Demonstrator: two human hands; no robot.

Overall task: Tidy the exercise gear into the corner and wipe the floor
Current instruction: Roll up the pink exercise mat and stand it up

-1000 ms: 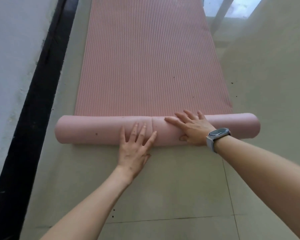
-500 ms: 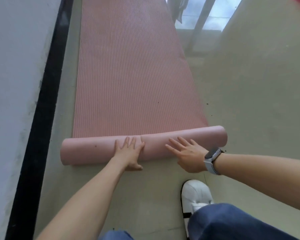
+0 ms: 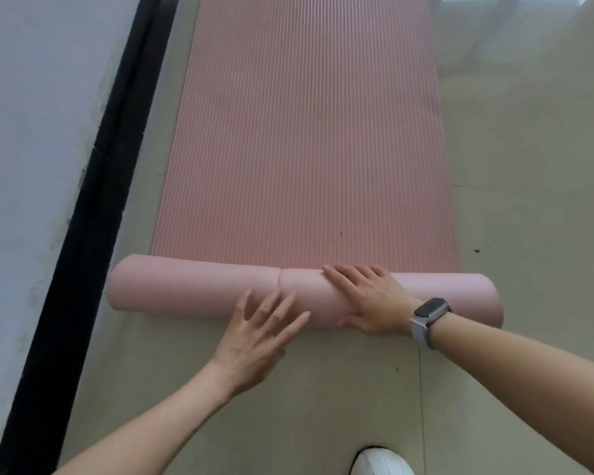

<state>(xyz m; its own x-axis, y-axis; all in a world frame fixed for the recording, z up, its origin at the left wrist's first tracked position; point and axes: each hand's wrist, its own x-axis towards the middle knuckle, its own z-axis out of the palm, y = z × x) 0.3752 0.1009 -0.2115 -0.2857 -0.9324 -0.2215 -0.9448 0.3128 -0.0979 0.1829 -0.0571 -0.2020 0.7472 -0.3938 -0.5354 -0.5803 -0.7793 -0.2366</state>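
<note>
A pink ribbed exercise mat (image 3: 306, 138) lies lengthwise on the pale floor, running away from me. Its near end is rolled into a smooth pink roll (image 3: 186, 289) lying crosswise. My right hand (image 3: 367, 299), with a watch on the wrist, lies on top of the roll right of its middle, fingers straight and the thumb down on the near side. My left hand (image 3: 258, 330) is spread with straight fingers at the roll's near side, fingertips touching it.
A white wall with a black skirting strip (image 3: 93, 214) runs along the left, close to the roll's left end. Bare pale floor tiles (image 3: 528, 217) spread to the right. My white shoe (image 3: 381, 462) shows at the bottom edge. A bright window or railing is at the top right.
The roll has grown thicker and advanced along the mat. My left hand has come off the roll's top to its near side; my right hand has moved up onto the top.
</note>
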